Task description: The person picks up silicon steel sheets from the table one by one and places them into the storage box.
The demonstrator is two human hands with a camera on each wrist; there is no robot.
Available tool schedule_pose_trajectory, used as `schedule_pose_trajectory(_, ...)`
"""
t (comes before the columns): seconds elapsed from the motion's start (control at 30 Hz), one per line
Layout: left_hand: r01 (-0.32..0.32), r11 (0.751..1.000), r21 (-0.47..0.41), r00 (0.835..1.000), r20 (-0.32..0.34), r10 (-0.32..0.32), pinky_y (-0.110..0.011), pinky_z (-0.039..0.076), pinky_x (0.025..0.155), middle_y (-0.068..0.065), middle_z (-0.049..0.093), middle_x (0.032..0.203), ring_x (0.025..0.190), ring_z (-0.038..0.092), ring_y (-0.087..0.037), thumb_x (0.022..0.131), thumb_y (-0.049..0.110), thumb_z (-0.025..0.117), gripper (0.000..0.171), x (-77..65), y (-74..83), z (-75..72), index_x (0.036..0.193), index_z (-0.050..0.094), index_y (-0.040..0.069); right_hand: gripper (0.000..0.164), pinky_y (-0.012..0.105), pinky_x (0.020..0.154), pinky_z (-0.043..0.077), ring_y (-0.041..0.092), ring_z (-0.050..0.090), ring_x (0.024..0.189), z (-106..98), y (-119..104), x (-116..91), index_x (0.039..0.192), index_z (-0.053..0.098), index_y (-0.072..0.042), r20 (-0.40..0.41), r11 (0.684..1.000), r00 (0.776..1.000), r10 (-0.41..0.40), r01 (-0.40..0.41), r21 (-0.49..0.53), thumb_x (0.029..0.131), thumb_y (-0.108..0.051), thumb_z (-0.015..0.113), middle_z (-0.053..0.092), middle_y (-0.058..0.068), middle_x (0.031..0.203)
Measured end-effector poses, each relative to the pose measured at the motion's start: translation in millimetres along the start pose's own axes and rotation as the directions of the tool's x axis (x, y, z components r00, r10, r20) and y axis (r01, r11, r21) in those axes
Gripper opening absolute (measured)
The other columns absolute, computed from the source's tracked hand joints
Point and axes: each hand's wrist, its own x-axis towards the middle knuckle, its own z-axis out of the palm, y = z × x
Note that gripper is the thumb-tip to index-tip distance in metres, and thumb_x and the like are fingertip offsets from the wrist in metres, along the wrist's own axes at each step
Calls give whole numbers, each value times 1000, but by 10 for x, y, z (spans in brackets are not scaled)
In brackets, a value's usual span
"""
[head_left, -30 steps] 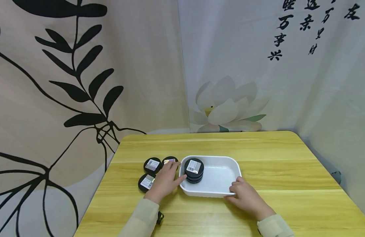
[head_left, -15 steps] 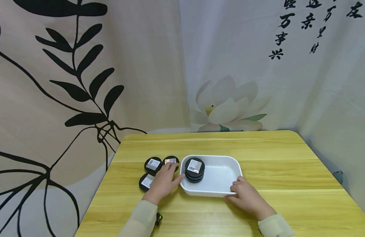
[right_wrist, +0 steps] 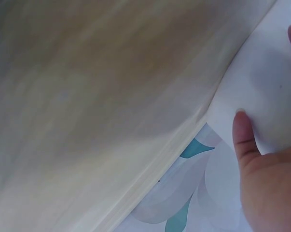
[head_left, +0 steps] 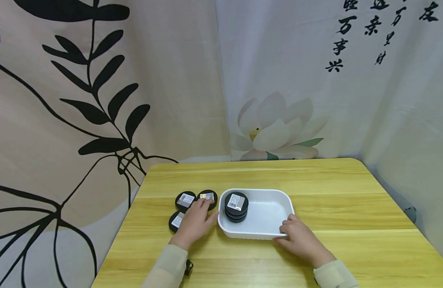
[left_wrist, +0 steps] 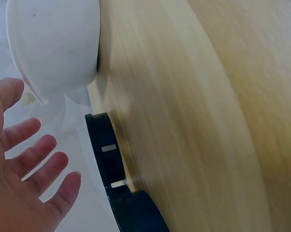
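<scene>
Inside a white plastic tray (head_left: pixel 268 212), at its left end, stands a stack of flat black round jars (head_left: pixel 236 203) with a white label on the top one. My right hand (head_left: pixel 300 242) holds the tray's near right corner, with the thumb (right_wrist: pixel 244 135) against the outer wall. Left of the tray lie three more labelled jars: one at the back left (head_left: pixel 185 199), one beside the tray (head_left: pixel 211 196) and one nearer me (head_left: pixel 175 222). Over them hovers my left hand (head_left: pixel 194 224), fingers spread and partly hiding them. The left wrist view shows nothing in that hand (left_wrist: pixel 24 179).
The yellow wooden table (head_left: pixel 315 180) has its back edge near a printed curtain (head_left: pixel 185 80). A small black strap end (head_left: pixel 188 267) shows at the left sleeve.
My left hand has drawn slightly back and left, its thumb coming away from the tray's left rim. More of the jar beside the tray now shows. The right hand stays on the tray.
</scene>
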Motion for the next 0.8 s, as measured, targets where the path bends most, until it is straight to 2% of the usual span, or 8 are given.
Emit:
schedule_pose_trajectory(0.27, -11, 999, 31, 1000, -17, 11, -43, 35, 95, -3, 49, 122, 114, 44, -22, 89, 50, 49, 51, -21, -87, 20, 128, 51, 16, 27, 20, 59, 34, 6, 32, 68, 7, 8, 0, 62, 54, -27, 1, 1000, 1000, 0, 0, 2, 74, -42, 73, 38, -21, 62)
schedule_pose_trajectory(0.53, 11, 999, 40, 1000, -13, -11, -49, 36, 93, -4, 51, 119, 114, 45, -25, 87, 48, 55, 48, -75, -160, -1, 125, 54, 17, 28, 20, 59, 34, 6, 32, 68, 22, 18, -1, 61, 53, -27, 2, 1000, 1000, -2, 2, 1, 73, -42, 73, 37, -21, 62)
schedule_pose_trajectory(0.8, 9, 998, 56, 999, -36, -7, -44, 35, 94, 0, 53, 112, 110, 46, -23, 86, 46, 58, 46, -110, -243, -4, 121, 56, 17, 30, 21, 59, 33, 6, 32, 69, 34, 26, -5, 60, 51, -28, -31, 999, 999, -32, 32, -6, 73, -42, 73, 35, -21, 62)
